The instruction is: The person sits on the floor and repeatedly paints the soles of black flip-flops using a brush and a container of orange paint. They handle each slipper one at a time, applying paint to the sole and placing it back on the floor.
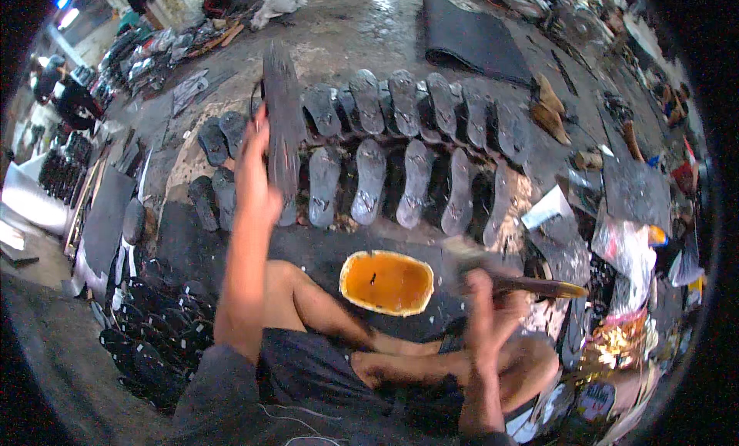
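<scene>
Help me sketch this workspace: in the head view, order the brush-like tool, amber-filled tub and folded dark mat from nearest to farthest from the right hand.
1. Brush-like tool: held in the right hand.
2. Amber-filled tub: to the hand's left.
3. Folded dark mat: farthest, beyond the sole-shaped pieces.

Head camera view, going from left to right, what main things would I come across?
Heap of black footwear flecked with white, long flat dark grey piece held upright, shallow pale-rimmed tub of amber liquid, bare right hand, crumpled clear plastic bag.
</scene>
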The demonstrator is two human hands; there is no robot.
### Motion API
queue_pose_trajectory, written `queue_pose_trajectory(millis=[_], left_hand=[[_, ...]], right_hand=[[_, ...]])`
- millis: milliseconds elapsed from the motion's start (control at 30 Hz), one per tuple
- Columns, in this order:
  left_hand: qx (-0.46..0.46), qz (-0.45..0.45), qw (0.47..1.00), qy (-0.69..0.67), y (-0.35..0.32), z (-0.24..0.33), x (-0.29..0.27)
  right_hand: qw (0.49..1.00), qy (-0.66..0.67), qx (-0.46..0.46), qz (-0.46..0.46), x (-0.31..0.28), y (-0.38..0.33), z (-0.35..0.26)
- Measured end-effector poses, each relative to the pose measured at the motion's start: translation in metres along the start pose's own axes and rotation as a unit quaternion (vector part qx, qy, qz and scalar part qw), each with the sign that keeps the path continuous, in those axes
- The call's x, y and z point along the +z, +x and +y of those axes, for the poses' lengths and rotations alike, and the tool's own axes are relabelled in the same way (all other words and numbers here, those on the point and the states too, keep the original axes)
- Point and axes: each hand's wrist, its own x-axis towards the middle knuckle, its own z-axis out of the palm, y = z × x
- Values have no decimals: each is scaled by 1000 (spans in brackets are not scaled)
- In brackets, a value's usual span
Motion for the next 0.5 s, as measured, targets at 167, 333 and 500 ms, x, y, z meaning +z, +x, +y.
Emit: queue_pose_trajectory(millis=[167, 333, 500], left_hand=[[-163, 61, 985, -21, 248, -90, -93], [-189, 218, 957, -32, 273, -194, -98], [58, 45, 953, 295, 118, -188, -78]], right_hand=[[989, -80, 21, 122, -9, 48, 82], [987, -53, 106, 110, 4, 42, 87], [969, -71, 130, 198, -35, 44, 115]])
